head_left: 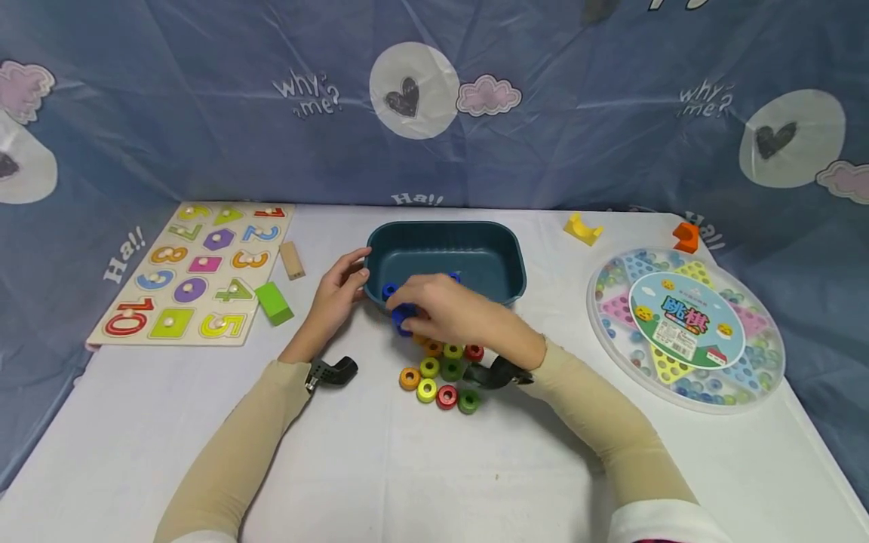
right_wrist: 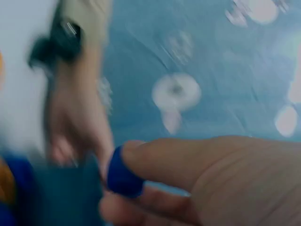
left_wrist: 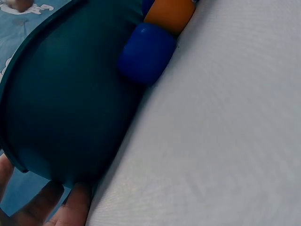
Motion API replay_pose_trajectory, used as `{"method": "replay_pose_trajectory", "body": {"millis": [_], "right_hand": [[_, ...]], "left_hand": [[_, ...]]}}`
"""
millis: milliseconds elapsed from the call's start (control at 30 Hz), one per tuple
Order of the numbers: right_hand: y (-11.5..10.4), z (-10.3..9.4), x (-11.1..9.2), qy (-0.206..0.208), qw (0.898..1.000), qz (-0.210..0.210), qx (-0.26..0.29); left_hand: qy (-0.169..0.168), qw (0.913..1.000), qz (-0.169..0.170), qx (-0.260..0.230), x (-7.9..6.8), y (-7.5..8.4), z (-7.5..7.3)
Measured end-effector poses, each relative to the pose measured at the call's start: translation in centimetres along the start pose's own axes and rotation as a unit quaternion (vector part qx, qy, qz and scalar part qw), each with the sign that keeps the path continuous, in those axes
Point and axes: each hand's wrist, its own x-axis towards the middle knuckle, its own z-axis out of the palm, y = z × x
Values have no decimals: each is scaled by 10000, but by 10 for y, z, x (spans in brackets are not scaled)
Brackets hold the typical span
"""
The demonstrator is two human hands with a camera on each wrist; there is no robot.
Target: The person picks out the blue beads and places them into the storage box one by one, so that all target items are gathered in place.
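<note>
My right hand (head_left: 444, 305) pinches a blue bead (right_wrist: 124, 174) between thumb and fingers over the near rim of the dark teal bin (head_left: 451, 234). My left hand (head_left: 336, 286) rests its fingers against the bin's left end. Beside the bin's near wall in the left wrist view lie another blue bead (left_wrist: 146, 54) and an orange bead (left_wrist: 171, 15). Blue also shows inside the bin, partly hidden by my right hand. Towards me on the cloth sit several ring beads, among them a red one (head_left: 446, 397), a yellow one (head_left: 427, 390) and a green one (head_left: 468, 401).
A number puzzle board (head_left: 159, 323) lies at the left, with a green block (head_left: 274, 304) and a wooden block (head_left: 292, 261) beside it. To the right is a round marble-game box (head_left: 686, 317). Behind it stand a yellow arch block (head_left: 582, 229) and an orange block (head_left: 686, 237).
</note>
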Motion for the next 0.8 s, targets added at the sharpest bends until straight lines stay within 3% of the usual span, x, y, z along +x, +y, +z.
{"method": "replay_pose_trajectory", "body": {"millis": [167,333,633,800], "right_hand": [[37,-32,-12,119,9937,1112,-71],[74,-33,-18,-481,9787,1958,-399],[94,-19,-16,-709,9672,2407,-386],[98,-15,-15,-701,9663,2454,-331]], "left_hand": [[104,9999,-62,0,9,-19,-3],[160,9998,-20,97,9,-25,-3],[150,9998,-54,77,9,-22,-2],[86,9999,-87,57,2,-3,0]]}}
